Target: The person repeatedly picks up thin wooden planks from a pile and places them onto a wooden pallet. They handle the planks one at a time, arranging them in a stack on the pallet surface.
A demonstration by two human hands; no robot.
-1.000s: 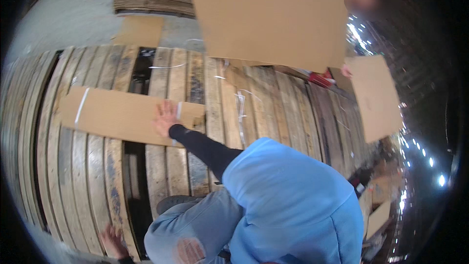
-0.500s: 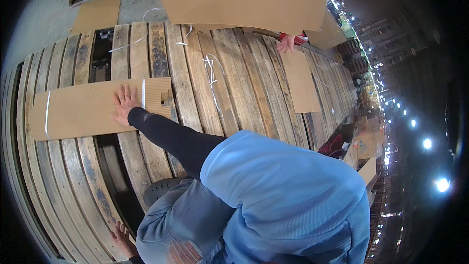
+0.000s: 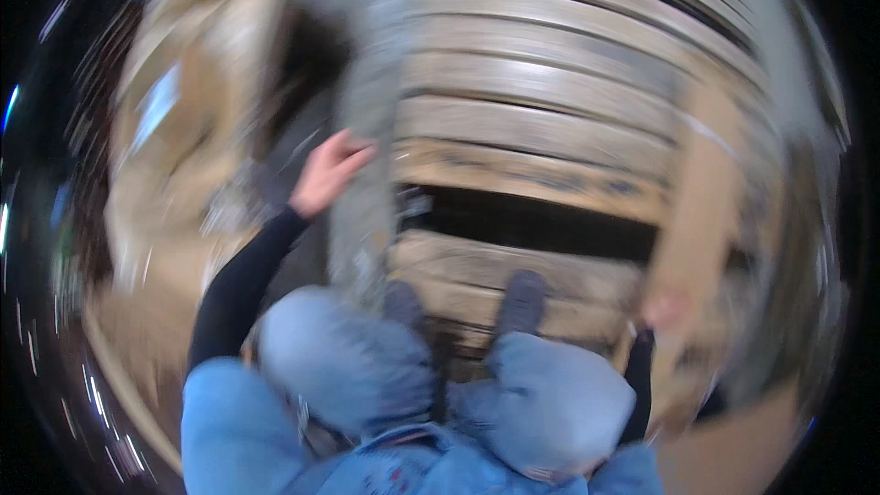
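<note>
My left hand (image 3: 332, 170) is held over a strip of grey floor to the left of the wooden slats (image 3: 541, 115). Its thumb stands apart from the fingers, and nothing shows in it. At the right, my right hand (image 3: 667, 310) is at the near part of a long, narrow cardboard bundle (image 3: 701, 192). Motion smears its fingers, so I cannot tell whether it grips the cardboard or only touches it. A white strap (image 3: 706, 131) crosses the bundle farther up. The bundle lies across the right ends of the slats.
Wide dark gaps (image 3: 532, 220) open between slats in front of my shoes (image 3: 522, 302). Blurred brown cardboard (image 3: 174, 174) is heaped at the left. Another cardboard sheet (image 3: 733, 449) lies at the lower right.
The view has swung round sharply, bringing the bundle from the left to the right side. The other person with the large cardboard sheet is out of view. My left hand is now raised over the floor.
</note>
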